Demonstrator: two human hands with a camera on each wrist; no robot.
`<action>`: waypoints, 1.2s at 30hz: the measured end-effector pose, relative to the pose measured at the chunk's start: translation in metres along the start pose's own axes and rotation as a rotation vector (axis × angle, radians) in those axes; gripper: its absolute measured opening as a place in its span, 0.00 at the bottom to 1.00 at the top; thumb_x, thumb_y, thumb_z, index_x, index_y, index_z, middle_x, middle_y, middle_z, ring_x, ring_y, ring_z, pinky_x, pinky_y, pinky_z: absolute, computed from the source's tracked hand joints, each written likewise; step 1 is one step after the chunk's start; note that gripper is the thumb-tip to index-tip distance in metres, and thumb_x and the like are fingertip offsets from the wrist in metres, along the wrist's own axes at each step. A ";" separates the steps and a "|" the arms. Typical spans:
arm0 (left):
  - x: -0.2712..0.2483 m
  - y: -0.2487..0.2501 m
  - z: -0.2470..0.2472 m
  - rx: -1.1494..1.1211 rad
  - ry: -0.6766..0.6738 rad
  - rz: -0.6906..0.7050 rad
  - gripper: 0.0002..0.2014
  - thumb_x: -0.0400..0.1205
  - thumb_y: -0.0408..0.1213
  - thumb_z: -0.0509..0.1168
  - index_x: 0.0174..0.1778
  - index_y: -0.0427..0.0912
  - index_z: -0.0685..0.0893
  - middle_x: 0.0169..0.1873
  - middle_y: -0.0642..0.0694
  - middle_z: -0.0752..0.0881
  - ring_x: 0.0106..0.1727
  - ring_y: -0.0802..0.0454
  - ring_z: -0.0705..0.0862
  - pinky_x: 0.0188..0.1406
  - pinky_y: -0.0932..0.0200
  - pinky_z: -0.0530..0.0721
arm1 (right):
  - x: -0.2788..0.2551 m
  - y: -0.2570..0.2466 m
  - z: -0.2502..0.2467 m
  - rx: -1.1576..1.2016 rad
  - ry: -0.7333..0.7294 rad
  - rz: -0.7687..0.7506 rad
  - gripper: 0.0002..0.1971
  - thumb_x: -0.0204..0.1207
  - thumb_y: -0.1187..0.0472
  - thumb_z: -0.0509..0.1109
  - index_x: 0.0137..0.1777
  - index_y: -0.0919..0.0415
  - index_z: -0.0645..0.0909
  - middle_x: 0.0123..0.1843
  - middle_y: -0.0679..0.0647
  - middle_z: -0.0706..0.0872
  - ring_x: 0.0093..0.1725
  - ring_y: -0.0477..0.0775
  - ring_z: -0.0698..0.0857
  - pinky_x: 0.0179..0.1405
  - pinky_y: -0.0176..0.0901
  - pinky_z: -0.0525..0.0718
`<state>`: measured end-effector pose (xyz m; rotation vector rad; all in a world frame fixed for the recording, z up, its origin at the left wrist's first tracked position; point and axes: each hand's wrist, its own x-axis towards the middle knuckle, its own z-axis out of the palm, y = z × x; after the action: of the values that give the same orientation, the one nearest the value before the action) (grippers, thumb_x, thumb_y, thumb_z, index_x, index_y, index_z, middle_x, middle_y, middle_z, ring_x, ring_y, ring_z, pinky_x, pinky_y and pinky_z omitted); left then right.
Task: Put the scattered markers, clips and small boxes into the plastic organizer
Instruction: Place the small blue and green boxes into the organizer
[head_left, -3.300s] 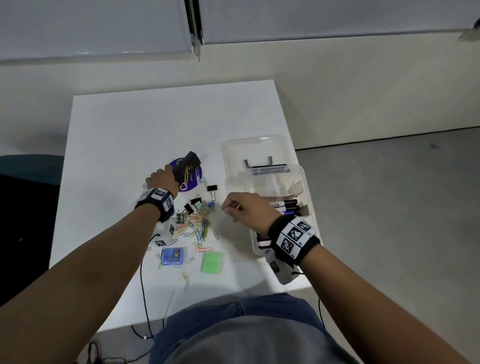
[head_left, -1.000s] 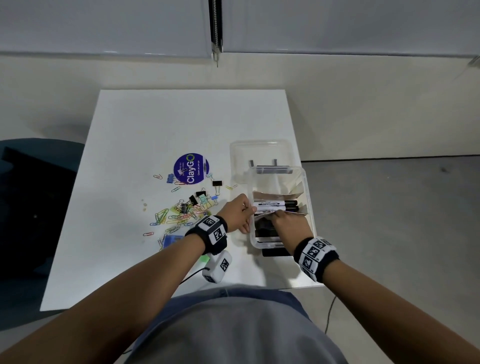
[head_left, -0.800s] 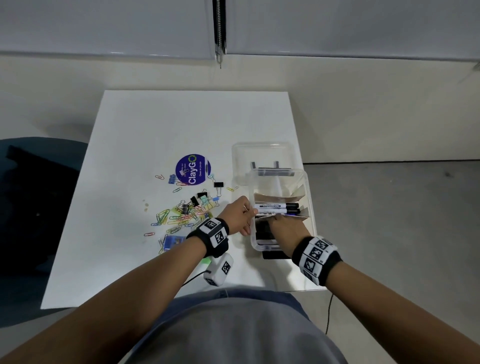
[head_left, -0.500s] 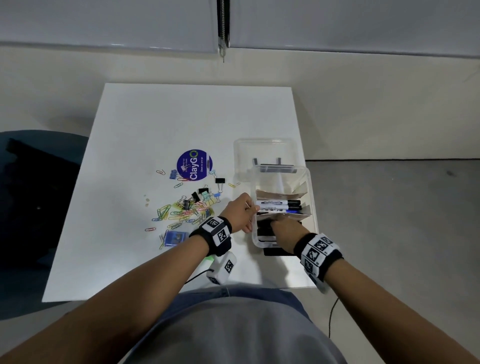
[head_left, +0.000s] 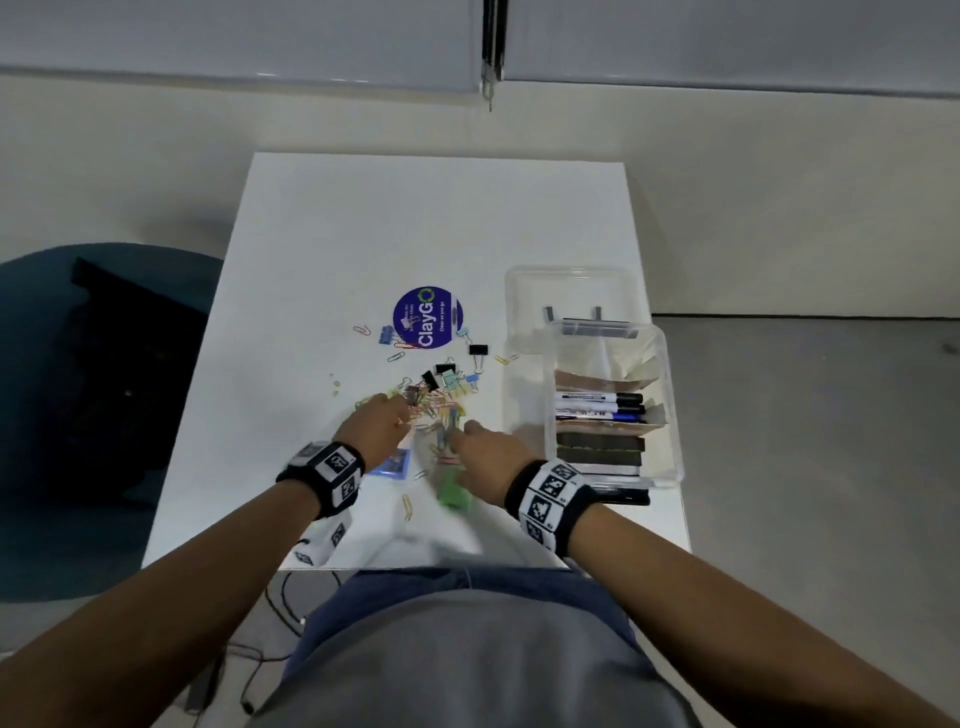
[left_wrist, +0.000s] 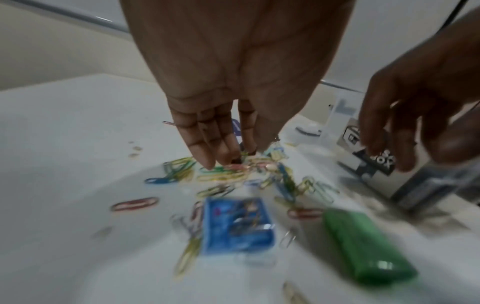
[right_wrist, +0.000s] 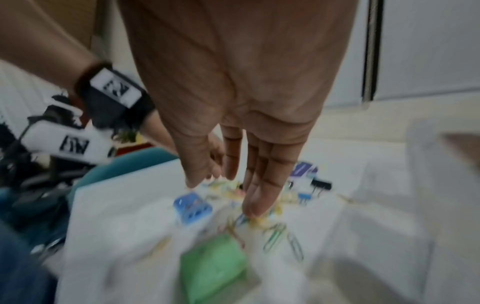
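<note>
Coloured paper clips (head_left: 434, 410) lie heaped on the white table (head_left: 415, 218), left of the clear plastic organizer (head_left: 671, 410). Two markers (head_left: 597, 405) lie inside the organizer. My left hand (head_left: 401, 415) reaches down with straight fingers (left_wrist: 207, 156) whose tips touch the clips (left_wrist: 223, 174). My right hand (head_left: 460, 435) hovers over the heap's near right side, fingers (right_wrist: 255, 203) extended and holding nothing. A small blue box (head_left: 392, 462) and a green box (head_left: 453, 493) lie just below the hands. Black binder clips (head_left: 478, 349) sit beyond the heap.
The organizer's clear lid (head_left: 566, 291) lies behind it. A round purple sticker (head_left: 423, 317) is on the table past the clips. A dark teal chair (head_left: 93, 364) stands to the left. The table's right edge runs beside the organizer.
Both hands have left the organizer and moved left to the paper clip heap. The left hand now touches the clips; the right hand has come out of the bin.
</note>
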<state>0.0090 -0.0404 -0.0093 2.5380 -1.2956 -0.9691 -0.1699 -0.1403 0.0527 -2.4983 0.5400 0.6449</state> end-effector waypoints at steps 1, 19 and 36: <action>-0.006 -0.012 0.002 0.040 -0.016 0.001 0.09 0.82 0.37 0.64 0.57 0.42 0.80 0.54 0.38 0.79 0.55 0.38 0.82 0.54 0.48 0.80 | 0.006 -0.004 0.011 -0.016 -0.046 -0.001 0.31 0.78 0.61 0.67 0.79 0.61 0.61 0.70 0.66 0.73 0.59 0.68 0.84 0.44 0.51 0.80; -0.019 0.017 -0.002 -0.093 0.009 0.206 0.26 0.78 0.50 0.67 0.73 0.58 0.69 0.59 0.42 0.74 0.53 0.42 0.83 0.50 0.54 0.83 | -0.008 0.020 -0.014 1.061 0.113 0.126 0.11 0.78 0.68 0.67 0.58 0.57 0.78 0.56 0.60 0.79 0.43 0.65 0.91 0.45 0.55 0.91; -0.009 0.192 0.010 -0.361 -0.059 0.451 0.09 0.83 0.39 0.65 0.57 0.43 0.76 0.51 0.43 0.80 0.46 0.47 0.80 0.46 0.58 0.75 | -0.103 0.125 -0.011 0.702 0.665 0.459 0.12 0.73 0.65 0.75 0.54 0.56 0.78 0.49 0.53 0.85 0.47 0.51 0.83 0.45 0.41 0.78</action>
<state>-0.1313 -0.1509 0.0617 1.8576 -1.4629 -1.0608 -0.3100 -0.2201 0.0708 -1.8587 1.3353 -0.2487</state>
